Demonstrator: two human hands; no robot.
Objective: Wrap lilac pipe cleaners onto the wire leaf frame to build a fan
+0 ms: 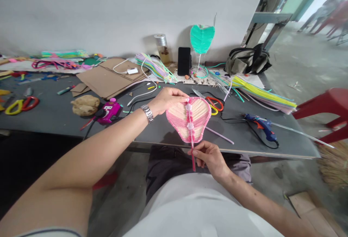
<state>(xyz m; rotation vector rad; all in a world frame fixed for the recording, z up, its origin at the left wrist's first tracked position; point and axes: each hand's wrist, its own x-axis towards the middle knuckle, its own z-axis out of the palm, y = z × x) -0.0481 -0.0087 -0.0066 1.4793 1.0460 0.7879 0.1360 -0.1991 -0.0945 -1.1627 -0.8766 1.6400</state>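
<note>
**A:** Far left?

**B:** Red-yellow scissors [21, 105] on gray table [49, 121]. Tan lump [85, 105] further right, pink glue gun [110, 112] just beyond, black cord attached.

**A:** Upper left?

**B:** Heap of pink and green pipe cleaners [57, 63] along back of table. Cardboard sheets [108, 77] right of that.

**A:** Left hand [168, 101]?

**B:** Closed on top edge of pink heart [179, 115], fingers over rim, steel watch [147, 113] on wrist.

**A:** Heart location?

**B:** Mid-frame, in the air over table's front edge, held upright, slightly tilted. Pink rim, pale ribbed fill, pink stem [193, 161] down the middle, small puffs along it.

**A:** Right hand [209, 159]?

**B:** Closed on stem, thumb and fingers pinching, just below heart.

**A:** Top center?

**B:** Pastel bundle [156, 67], jar [162, 48], upright phone [184, 61], teal heart [202, 38] on thin stand, left to right. Second scissors [214, 103] just right of pink heart.

**A:** Far right?

**B:** Olive bag [247, 61] at upper right. Yellow bundle [261, 94] below it, blue glue gun [261, 127] nearer table edge, red stool [323, 112] past table.
</note>
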